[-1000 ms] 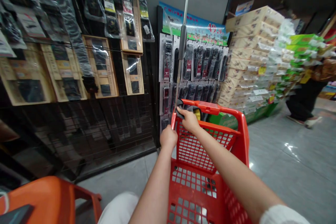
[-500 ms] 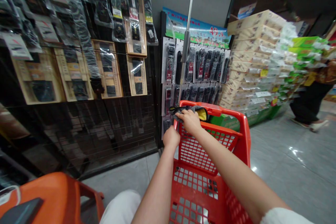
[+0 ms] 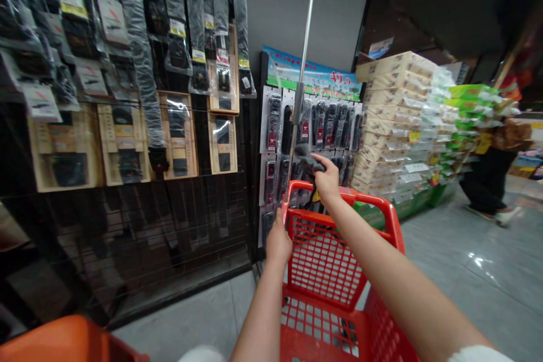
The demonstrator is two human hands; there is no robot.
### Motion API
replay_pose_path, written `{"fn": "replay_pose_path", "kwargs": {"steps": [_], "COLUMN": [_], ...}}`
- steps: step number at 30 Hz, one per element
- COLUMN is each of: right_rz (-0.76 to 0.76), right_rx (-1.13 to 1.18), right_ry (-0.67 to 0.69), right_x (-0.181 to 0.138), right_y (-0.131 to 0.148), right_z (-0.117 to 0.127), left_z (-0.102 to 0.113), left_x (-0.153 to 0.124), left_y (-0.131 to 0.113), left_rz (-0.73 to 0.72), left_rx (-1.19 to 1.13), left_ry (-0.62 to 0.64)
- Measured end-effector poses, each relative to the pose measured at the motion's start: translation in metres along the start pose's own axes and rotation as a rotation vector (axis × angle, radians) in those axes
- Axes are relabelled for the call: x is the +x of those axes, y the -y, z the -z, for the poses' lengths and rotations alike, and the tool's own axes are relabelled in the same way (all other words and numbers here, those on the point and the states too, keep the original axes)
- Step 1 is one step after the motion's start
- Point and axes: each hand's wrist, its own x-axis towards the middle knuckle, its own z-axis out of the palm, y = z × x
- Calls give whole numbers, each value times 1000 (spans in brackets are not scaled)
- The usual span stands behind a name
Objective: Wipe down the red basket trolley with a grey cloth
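Observation:
My left hand (image 3: 279,243) is closed around the left upright of the red shopping cart (image 3: 324,254), just below its handle corner. A dark grey cloth (image 3: 306,159), with a bit of yellow showing below, is pinched in my right hand (image 3: 327,179). That hand is above the cart's handle bar, and the cloth is bunched against or right beside the thin metal pole (image 3: 299,96) that rises at the cart's left corner. Whether the cloth wraps round the pole I cannot tell.
Belts in plastic sleeves (image 3: 173,17) and boxed belts (image 3: 176,136) hang at the left. A rack of packaged belts (image 3: 328,119) stands behind the cart. Stacked boxes (image 3: 394,119) are to its right, with a person's legs (image 3: 486,181) beyond. An orange stool (image 3: 72,342) is at lower left.
My right hand has lifted the cloth from the handle bar up beside the pole. My left hand stays on the cart's upright. The view has tilted slightly upward.

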Motion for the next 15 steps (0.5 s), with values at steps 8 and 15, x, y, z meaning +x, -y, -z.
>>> {"fn": "replay_pose_path", "kwargs": {"steps": [8, 15], "right_rz": [396, 451], "right_rx": [-148, -296], "right_ry": [-319, -185], "right_x": [130, 136], "right_y": [89, 97], "right_z": [8, -30], "left_z": [0, 3], "left_x": [2, 1], "left_y": [5, 2], "left_rz": [-29, 37], "left_rx": [-137, -78], "left_ry": [-25, 2]}}
